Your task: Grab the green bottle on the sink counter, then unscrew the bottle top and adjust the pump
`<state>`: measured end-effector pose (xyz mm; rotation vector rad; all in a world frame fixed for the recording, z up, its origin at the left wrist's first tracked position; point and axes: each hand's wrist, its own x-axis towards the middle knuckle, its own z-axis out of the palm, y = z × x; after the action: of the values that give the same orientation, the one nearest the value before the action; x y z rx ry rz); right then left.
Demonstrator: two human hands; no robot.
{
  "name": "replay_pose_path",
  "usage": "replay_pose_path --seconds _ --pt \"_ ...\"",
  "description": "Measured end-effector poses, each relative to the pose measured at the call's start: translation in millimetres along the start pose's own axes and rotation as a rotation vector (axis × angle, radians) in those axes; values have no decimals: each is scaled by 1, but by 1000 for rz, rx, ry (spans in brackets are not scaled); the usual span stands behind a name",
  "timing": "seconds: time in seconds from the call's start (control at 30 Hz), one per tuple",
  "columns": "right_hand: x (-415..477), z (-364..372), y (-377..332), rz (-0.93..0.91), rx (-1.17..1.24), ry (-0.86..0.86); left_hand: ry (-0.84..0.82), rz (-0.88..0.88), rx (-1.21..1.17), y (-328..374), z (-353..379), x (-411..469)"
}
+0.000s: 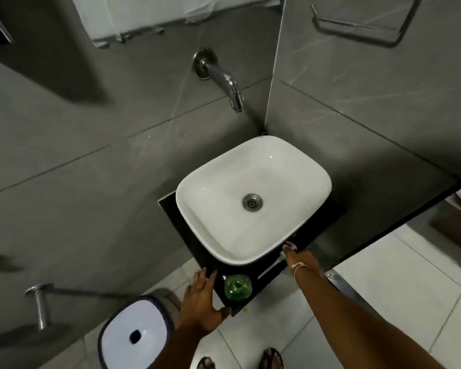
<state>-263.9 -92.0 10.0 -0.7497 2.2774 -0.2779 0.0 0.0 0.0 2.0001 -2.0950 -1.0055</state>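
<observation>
My two feet [240, 362] in sandals stand on the pale floor tiles. Just ahead, my left hand [200, 302] lies on the near-left corner of the black counter [266, 282], fingers straight along its edge and thumb hooked at the front; it steadies me and grips nothing. One green bottle [237, 286] stands on that corner, just beside my left fingers, seen from the top. To its left, on the floor, sits one bin [135, 334] with a white lid.

My right hand [300, 259] reaches to the counter's right side, fingers curled down by the basin [253, 198]; something white shows at the fingertips against the basin's wall, but I cannot tell whether I hold it or what it is. One pale slim thing lies on the counter just beside that hand, too blurred to name.

Working here well, I judge, means keeping the left hand planted, moving the right along the narrow strip between basin and counter edge, and not knocking the bottle.

Further on: one drain [252, 201] in the basin and one tap [224, 81] on the wall above. Higher, one white towel [149, 14] hangs, and one bare rail [362, 25] is fixed to the right wall.
</observation>
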Motion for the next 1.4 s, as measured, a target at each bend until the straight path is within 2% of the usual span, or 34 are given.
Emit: replay_pose_path --seconds 0.07,0.27,0.4,0.47,0.57,0.63,0.73,0.87,0.97,1.1,1.4 --pt "0 2 -4 70 69 -13 5 -5 -33 4 4 5" --pt "7 16 -10 105 158 -58 45 -44 -136 11 13 13" --pt "11 26 2 136 395 -193 69 -35 -156 10 18 17" --pt "8 27 7 159 418 -170 83 -36 -155 7 18 19" --pt "-11 18 7 182 367 -45 93 -12 -100 2 20 20" --pt "-34 6 11 65 405 68 105 -3 -74 1 23 21" --pt "-84 -14 24 -197 620 192 112 -5 -43 0 24 21" --pt "-143 -15 29 -589 576 283 127 17 -31 -4 25 22" --pt "-160 1 22 -773 555 352 144 24 -22 -7 28 23" --pt "-154 26 22 -876 448 420 138 23 -5 -9 30 24" --pt "-126 68 44 -841 141 268 139 17 18 -9 31 25"
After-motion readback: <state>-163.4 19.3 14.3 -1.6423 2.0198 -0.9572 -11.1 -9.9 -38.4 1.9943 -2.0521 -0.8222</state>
